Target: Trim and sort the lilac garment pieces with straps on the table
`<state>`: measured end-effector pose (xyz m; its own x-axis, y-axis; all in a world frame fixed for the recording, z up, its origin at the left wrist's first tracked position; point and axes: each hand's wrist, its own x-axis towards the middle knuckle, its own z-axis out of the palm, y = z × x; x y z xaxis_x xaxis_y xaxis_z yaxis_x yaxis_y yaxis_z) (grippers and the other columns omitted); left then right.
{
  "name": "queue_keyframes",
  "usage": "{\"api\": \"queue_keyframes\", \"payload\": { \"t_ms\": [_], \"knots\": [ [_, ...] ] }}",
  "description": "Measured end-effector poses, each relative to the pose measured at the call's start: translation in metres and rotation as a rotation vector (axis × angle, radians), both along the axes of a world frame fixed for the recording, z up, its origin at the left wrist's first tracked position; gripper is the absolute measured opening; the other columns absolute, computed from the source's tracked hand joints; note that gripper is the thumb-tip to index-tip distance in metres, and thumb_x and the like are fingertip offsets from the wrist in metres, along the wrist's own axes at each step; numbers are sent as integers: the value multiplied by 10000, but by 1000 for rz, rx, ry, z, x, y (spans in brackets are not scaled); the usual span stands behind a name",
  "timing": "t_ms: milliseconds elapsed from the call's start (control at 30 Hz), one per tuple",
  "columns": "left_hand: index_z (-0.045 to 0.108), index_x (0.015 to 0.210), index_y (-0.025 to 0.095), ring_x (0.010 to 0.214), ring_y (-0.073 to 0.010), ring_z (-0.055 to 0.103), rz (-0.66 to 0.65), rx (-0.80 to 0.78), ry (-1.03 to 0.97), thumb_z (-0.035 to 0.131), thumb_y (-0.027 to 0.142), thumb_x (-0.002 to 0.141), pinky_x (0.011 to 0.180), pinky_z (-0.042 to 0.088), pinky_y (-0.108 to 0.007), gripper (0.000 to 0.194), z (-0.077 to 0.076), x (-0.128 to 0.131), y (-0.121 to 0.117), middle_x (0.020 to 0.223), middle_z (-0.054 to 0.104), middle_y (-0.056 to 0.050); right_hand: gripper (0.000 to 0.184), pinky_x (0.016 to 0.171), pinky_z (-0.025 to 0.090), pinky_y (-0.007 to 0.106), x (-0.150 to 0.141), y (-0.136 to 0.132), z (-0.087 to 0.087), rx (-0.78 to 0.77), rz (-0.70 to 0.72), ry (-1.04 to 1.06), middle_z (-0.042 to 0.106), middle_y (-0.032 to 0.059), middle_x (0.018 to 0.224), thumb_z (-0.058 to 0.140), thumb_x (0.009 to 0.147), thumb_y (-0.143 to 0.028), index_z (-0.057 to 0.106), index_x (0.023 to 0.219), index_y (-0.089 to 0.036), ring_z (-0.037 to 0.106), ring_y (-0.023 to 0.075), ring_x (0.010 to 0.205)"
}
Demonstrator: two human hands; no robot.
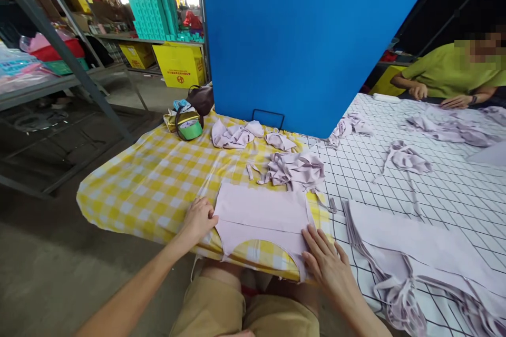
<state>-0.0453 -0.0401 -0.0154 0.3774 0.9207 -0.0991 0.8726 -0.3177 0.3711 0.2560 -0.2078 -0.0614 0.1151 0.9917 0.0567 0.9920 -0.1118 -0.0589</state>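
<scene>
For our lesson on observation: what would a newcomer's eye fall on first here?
Probably the big blue board, upright at the table's far side. Next, the yellow-and-white checked cloth below it, where two hands flank a pale lilac fabric piece. Behind, at left, turquoise blocks are stacked high.

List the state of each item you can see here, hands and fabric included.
Left hand: fingers curled at the flat piece's left edge
Right hand: spread, palm down, at its right edge
Flat lilac piece: laid out, curved cut-out toward the person
Lilac heap: crumpled
Lilac stack: layered, mostly flat, ties bunched
Blue board: upright
Checked yellow cloth: spread, slightly wrinkled
</scene>
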Motion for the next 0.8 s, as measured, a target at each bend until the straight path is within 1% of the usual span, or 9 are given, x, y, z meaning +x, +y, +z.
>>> {"api": "queue_keyframes", "payload": {
  "t_ms": [133,200,300,367,467,533,600,700,800],
  "knots": [
    [510,576,162,828,-204,499,2,19,128,515,175,743,771,380,-323,168,3,-7,2,771,545,-50,471,968,334,486,-10,-15,13,-35,23,89,460,49,1354,291,884,-464,511,1258,-281,407,264,1246],
    [572,703,156,899,-239,503,52,102,207,499,190,755,780,390,-355,97,3,-4,-2,878,573,-77,466,942,364,464,-16,-22,26,-16,13,192,517,71,1304,314,871,-491,552,1208,-274,461,272,1198],
    [555,1053,136,1109,-303,441,110,266,256,493,169,759,873,377,-440,302,-1,10,-14,1181,521,-138,462,763,464,354,-20,-33,45,-106,-66,444,689,84,966,276,880,-491,658,923,-236,626,239,896],
    [469,1214,134,1246,-310,336,6,301,214,491,165,769,990,292,-489,447,-7,26,-24,1336,419,-145,504,639,469,296,-23,-41,48,-255,-124,622,680,55,700,253,883,-488,631,687,-217,630,206,679],
    [367,1324,169,1335,-285,211,-278,246,92,463,217,813,1077,173,-507,522,-16,59,-44,1429,318,-98,429,720,479,316,-33,-48,32,-323,-211,818,694,67,781,381,805,-541,638,696,-215,637,246,788],
    [310,1361,193,1352,-260,175,-455,201,6,427,253,847,1091,165,-495,530,-18,82,-60,1455,270,-71,442,852,446,370,-46,-48,13,-245,-322,932,677,101,985,467,723,-586,659,847,-207,585,295,996],
    [282,1376,207,1359,-237,159,-580,157,-61,390,285,875,1098,179,-471,519,-18,102,-74,1467,240,-64,494,914,411,392,-62,-46,-3,-177,-413,1105,653,106,1050,485,700,-613,653,909,-198,538,299,1081],
    [300,1371,209,1360,-239,159,-643,104,-96,375,349,890,1092,204,-463,507,-19,122,-88,1471,223,-87,464,881,433,365,-80,-45,-10,-127,-439,1373,671,61,905,484,719,-626,652,818,-205,578,264,987],
    [296,1373,202,1365,-256,127,-636,130,-92,373,421,888,1092,169,-501,538,-24,128,-92,1480,178,-107,467,796,453,323,-80,-57,1,-101,-432,1421,643,38,738,493,720,-639,616,645,-195,592,237,839]
  ]
}}
